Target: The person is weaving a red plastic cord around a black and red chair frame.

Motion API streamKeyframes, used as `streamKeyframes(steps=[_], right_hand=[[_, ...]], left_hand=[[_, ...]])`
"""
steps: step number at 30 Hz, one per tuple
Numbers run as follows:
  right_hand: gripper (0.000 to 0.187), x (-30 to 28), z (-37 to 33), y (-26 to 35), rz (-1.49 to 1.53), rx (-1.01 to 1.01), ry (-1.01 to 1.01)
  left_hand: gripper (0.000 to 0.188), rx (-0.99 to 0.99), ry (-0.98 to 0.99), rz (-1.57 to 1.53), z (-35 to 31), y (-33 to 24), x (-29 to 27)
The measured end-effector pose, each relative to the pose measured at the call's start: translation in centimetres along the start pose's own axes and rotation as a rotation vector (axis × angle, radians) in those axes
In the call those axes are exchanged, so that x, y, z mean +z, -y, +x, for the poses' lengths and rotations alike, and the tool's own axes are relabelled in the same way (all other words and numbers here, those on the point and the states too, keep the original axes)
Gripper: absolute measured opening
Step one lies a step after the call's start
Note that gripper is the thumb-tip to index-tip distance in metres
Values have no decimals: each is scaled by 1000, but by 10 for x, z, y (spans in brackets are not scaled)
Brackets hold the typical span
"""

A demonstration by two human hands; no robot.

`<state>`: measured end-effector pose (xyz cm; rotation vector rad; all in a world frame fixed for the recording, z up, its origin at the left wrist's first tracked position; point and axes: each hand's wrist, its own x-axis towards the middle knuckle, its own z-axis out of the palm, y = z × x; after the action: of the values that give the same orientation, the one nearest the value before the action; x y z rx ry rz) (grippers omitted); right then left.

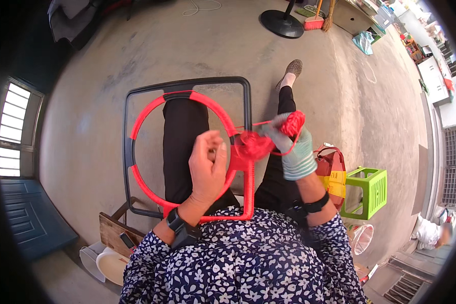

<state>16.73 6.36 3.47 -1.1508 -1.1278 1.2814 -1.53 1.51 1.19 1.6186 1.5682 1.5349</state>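
Note:
A black frame [186,81] with rounded corners rests across my lap, with a ring [141,117] inside it. Red cord is wrapped tightly over most of the ring and over the frame's near right corner; several black stretches are bare. My right hand [295,152], in a grey-green knit glove, is closed on a bundle of red cord [293,123] right of the frame. More loose red cord [256,146], smeared by motion, hangs at the frame's right bar. My bare left hand [207,159] hovers over the ring's inside, fingers loosely bent, thumb apart, nothing visible in it.
A green plastic stool [372,192] and a red and yellow bag [332,172] stand to my right, near a bin [361,238]. At my left is a wooden bench [117,232] with a phone. Farther off are a round black base [281,24] and a red broom [313,23].

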Motion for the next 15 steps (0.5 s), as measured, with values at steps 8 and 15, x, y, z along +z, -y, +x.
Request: streamKeyframes(steps=[8,15], right_hand=[[12,-122,3,-23,-1620,-154,359],[25,-152,-4,-16,-1295,469,293]], left_hand=[[20,-742,361,-667,-2,11,0],[20,-769,339,-681,1,6,3]])
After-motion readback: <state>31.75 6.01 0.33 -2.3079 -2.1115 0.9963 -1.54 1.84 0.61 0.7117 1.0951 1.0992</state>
